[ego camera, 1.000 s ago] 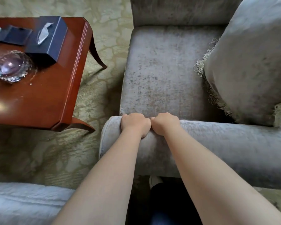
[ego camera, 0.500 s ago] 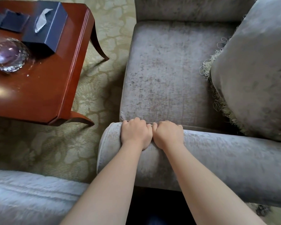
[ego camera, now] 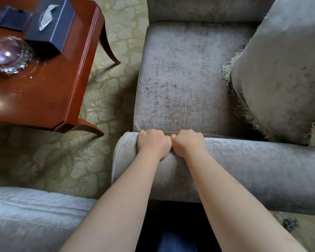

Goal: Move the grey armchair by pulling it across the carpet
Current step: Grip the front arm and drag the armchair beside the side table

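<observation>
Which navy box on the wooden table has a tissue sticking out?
The taller navy box, nearer the grey armchair; the flatter one shows none.

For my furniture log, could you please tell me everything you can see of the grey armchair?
The grey armchair is upholstered in mottled, velvet-like fabric. Its flat, piped seat cushion faces up; a rolled near armrest runs across the view. It stands on the patterned carpet, apart from the wooden side table. A fringed grey pillow leans in its right end. The left hand and right hand grip the armrest's left end, fingers curled over its top.
</observation>
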`<state>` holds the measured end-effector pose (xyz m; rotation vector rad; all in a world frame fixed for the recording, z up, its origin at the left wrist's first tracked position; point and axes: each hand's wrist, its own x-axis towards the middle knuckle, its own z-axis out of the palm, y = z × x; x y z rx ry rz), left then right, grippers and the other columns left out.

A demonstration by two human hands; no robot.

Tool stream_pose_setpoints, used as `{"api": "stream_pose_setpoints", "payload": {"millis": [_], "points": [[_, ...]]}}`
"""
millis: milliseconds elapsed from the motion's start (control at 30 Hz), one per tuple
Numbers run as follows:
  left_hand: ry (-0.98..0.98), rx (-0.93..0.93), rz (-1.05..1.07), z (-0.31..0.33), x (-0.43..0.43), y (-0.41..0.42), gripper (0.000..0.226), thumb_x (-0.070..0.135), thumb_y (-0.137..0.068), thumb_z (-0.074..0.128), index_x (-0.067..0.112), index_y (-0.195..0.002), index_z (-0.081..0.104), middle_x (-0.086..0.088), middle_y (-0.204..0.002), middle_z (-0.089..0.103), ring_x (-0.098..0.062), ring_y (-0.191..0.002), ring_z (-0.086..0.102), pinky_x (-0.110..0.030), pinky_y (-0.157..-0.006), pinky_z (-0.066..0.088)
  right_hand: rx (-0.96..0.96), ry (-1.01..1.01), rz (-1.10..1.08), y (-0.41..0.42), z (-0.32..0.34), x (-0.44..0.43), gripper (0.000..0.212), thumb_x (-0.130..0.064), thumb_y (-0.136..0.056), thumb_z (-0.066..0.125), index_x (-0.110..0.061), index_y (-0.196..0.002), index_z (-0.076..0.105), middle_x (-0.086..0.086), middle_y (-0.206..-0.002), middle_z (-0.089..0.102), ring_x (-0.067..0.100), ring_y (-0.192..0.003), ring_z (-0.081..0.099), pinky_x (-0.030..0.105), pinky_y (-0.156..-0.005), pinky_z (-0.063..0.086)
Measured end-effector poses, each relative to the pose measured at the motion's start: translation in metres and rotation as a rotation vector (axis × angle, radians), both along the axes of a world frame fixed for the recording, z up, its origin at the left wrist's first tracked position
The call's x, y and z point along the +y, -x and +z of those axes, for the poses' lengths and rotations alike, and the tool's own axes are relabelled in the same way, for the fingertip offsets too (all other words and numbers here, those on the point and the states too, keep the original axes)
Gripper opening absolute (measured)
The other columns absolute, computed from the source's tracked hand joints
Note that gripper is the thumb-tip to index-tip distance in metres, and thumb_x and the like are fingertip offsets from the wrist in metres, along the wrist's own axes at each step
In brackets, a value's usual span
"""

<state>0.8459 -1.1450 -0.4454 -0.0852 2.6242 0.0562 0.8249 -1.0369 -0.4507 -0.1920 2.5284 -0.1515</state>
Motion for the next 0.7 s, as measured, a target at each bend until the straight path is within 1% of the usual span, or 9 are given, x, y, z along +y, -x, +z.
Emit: {"api": "stream_pose_setpoints", "payload": {"millis": [67, 167, 300, 367, 433, 500, 567, 633, 700], "points": [[0.0, 0.02, -0.018, -0.001, 0.003, -0.01, 0.047, 0.035, -0.095, 0.026, 0.011, -0.097, 0.067, -0.011, -0.105, 0.066, -0.03, -0.101, 0.057, -0.039, -0.086, 0.036, -0.002, 0.002, -0.01, -0.01, 0.001, 0.003, 0.045, -0.033, -0.093, 0.024, -0.012, -0.089, 0.064, 0.012, -0.101, 0.066, 0.027, -0.091, 0.058, 0.037, -0.079, 0.031], [-0.007, 0.042, 0.042, -0.003, 0.0, -0.01, 0.046, 0.039, -0.094, 0.029, 0.011, -0.094, 0.066, -0.01, -0.103, 0.065, -0.029, -0.099, 0.057, -0.039, -0.084, 0.036, 0.017, 0.023, -0.033, -0.013, -0.001, 0.002, 0.05, -0.035, -0.094, 0.023, -0.011, -0.099, 0.067, 0.011, -0.106, 0.065, 0.027, -0.097, 0.058, 0.038, -0.086, 0.033], [0.004, 0.039, 0.08, -0.006, -0.001, -0.006, 0.042, 0.038, -0.093, 0.031, 0.014, -0.089, 0.064, -0.007, -0.102, 0.064, -0.028, -0.098, 0.057, -0.039, -0.082, 0.034, 0.046, 0.087, -0.062, -0.009, -0.003, 0.004, 0.046, -0.035, -0.093, 0.028, -0.011, -0.099, 0.067, 0.011, -0.107, 0.064, 0.028, -0.099, 0.057, 0.039, -0.086, 0.033], [-0.003, 0.018, 0.073, -0.005, -0.001, -0.006, 0.043, 0.041, -0.093, 0.029, 0.016, -0.091, 0.064, -0.006, -0.105, 0.063, -0.027, -0.1, 0.056, -0.039, -0.085, 0.035, -0.003, 0.162, -0.056, -0.007, -0.003, 0.007, 0.044, -0.035, -0.093, 0.029, -0.011, -0.1, 0.064, 0.012, -0.11, 0.062, 0.03, -0.101, 0.056, 0.039, -0.086, 0.033], [0.005, -0.062, 0.067, -0.002, -0.001, -0.001, 0.045, 0.042, -0.094, 0.027, 0.018, -0.1, 0.065, -0.007, -0.112, 0.06, -0.027, -0.107, 0.054, -0.04, -0.088, 0.035, -0.048, 0.246, -0.049, -0.003, 0.002, 0.021, 0.041, -0.035, -0.094, 0.029, -0.01, -0.104, 0.06, 0.013, -0.114, 0.059, 0.031, -0.105, 0.055, 0.039, -0.086, 0.035], [0.044, -0.196, 0.089, 0.004, 0.002, 0.006, 0.046, 0.037, -0.095, 0.023, 0.018, -0.114, 0.06, -0.009, -0.122, 0.055, -0.027, -0.115, 0.05, -0.039, -0.092, 0.034, -0.037, 0.272, -0.049, 0.001, 0.006, 0.053, 0.04, -0.036, -0.096, 0.03, -0.01, -0.107, 0.058, 0.014, -0.115, 0.056, 0.032, -0.108, 0.053, 0.038, -0.086, 0.037], [0.107, -0.317, 0.154, 0.009, 0.017, 0.015, 0.047, 0.031, -0.095, 0.02, 0.016, -0.124, 0.054, -0.011, -0.13, 0.048, -0.029, -0.121, 0.045, -0.042, -0.097, 0.03, 0.005, 0.233, -0.059, 0.0, 0.008, 0.102, 0.038, -0.036, -0.096, 0.032, -0.011, -0.106, 0.058, 0.013, -0.113, 0.057, 0.032, -0.107, 0.052, 0.037, -0.086, 0.038], [0.138, -0.353, 0.18, 0.012, 0.054, 0.021, 0.05, 0.035, -0.095, 0.02, 0.013, -0.129, 0.051, -0.013, -0.134, 0.045, -0.03, -0.125, 0.041, -0.046, -0.103, 0.026, 0.048, 0.185, -0.084, -0.001, 0.01, 0.164, 0.037, -0.036, -0.095, 0.035, -0.012, -0.104, 0.061, 0.01, -0.109, 0.058, 0.031, -0.104, 0.053, 0.036, -0.084, 0.039], [0.098, -0.325, 0.132, 0.012, 0.109, 0.024, 0.053, 0.04, -0.095, 0.021, 0.011, -0.129, 0.051, -0.013, -0.134, 0.046, -0.03, -0.125, 0.041, -0.045, -0.103, 0.026, 0.063, 0.163, -0.137, -0.002, 0.017, 0.229, 0.034, -0.035, -0.094, 0.037, -0.015, -0.103, 0.064, 0.007, -0.108, 0.06, 0.029, -0.101, 0.056, 0.035, -0.082, 0.043]]}}
